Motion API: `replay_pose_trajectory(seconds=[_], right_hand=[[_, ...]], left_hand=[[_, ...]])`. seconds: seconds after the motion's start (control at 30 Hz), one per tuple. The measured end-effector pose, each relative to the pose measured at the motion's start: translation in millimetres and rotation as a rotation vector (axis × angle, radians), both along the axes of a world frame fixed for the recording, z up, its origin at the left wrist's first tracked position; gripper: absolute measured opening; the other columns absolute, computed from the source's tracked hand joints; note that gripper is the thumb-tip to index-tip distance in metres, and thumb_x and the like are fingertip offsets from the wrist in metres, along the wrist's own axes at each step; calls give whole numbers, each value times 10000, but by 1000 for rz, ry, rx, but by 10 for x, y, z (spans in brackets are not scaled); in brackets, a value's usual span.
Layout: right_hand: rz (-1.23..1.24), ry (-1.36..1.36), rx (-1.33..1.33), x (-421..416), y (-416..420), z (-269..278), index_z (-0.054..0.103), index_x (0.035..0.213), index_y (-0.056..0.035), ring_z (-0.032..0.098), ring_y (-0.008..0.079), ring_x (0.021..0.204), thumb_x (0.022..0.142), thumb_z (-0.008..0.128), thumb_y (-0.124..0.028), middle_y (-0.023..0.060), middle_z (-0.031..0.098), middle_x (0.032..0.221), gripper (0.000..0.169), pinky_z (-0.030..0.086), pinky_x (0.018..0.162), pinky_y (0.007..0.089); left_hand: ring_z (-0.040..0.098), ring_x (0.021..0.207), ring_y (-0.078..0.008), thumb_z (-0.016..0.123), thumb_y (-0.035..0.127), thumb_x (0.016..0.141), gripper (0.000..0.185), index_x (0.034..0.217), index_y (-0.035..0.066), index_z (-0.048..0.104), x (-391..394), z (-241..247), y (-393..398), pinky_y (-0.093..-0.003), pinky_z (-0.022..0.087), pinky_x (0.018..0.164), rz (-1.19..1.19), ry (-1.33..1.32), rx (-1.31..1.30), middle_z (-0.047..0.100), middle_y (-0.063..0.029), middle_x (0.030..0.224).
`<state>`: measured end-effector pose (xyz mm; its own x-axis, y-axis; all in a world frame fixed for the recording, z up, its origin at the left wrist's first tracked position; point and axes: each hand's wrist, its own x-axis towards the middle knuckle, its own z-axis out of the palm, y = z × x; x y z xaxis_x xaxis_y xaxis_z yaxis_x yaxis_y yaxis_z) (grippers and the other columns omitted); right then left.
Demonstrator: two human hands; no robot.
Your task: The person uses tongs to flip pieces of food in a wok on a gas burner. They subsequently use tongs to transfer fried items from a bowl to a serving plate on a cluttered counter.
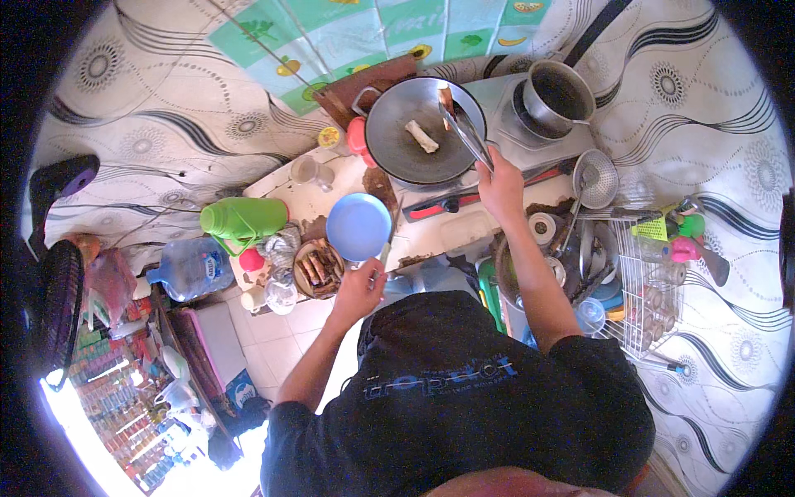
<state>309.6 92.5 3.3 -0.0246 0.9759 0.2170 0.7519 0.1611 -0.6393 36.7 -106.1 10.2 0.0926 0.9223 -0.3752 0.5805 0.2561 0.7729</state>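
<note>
My right hand [502, 189] holds metal tongs [471, 138] over a dark wok [404, 163] on the stove. A browned roll of food [445, 99] is at the tongs' tips near the wok's far right side. A paler roll [421, 136] lies alone in the middle of the wok. In my left hand [360, 287] is a knife [386, 253] with a pale handle, its thin blade pointing up past the right rim of a blue plate [358, 227]. Just left of that hand stands a round dish [302, 289] with several browned rolls in it.
A saucepan [558, 99] sits on the right burner, and a perforated ladle [595, 177] lies nearby. At right stands a wire dish rack [633, 279]. A green thermos jug [245, 217], a glass mug [310, 173] and a water bottle [195, 267] are on the left.
</note>
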Motion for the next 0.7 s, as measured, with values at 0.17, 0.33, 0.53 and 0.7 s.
replay_pose_trajectory(seconds=[0.17, 0.33, 0.53, 0.7], right_hand=[[4, 23, 250, -262, 141, 258, 577, 1176, -7, 617, 418, 738, 862, 626, -229, 238, 643, 828, 387, 477, 670, 490], [-43, 77, 420, -492, 281, 216, 583, 1174, -2, 644, 381, 790, 883, 618, -238, 235, 652, 878, 376, 497, 703, 425], [-66, -86, 31, -782, -17, -583, 595, 1160, -8, 642, 405, 854, 871, 628, -250, 263, 648, 921, 379, 503, 730, 435], [-91, 22, 75, -824, 9, -169, 576, 1188, 15, 643, 406, 883, 874, 627, -273, 275, 642, 945, 429, 503, 753, 419]], left_hand=[[692, 666, -231, 528, 4, 915, 428, 1272, 25, 293, -233, 66, -12, -332, 565, 569, 251, -76, 242, 658, -182, 858], [673, 759, -173, 526, 15, 922, 437, 1325, -3, 357, -323, -94, 39, -304, 549, 667, 325, -407, 216, 659, -149, 881], [594, 700, -119, 541, 44, 925, 217, 1124, -26, 492, -369, -112, -18, -268, 494, 639, 357, -517, 176, 612, -79, 845], [465, 609, -78, 512, 108, 953, 205, 1137, 20, 497, -509, -189, -115, -246, 404, 540, 404, -438, 106, 529, -16, 762]])
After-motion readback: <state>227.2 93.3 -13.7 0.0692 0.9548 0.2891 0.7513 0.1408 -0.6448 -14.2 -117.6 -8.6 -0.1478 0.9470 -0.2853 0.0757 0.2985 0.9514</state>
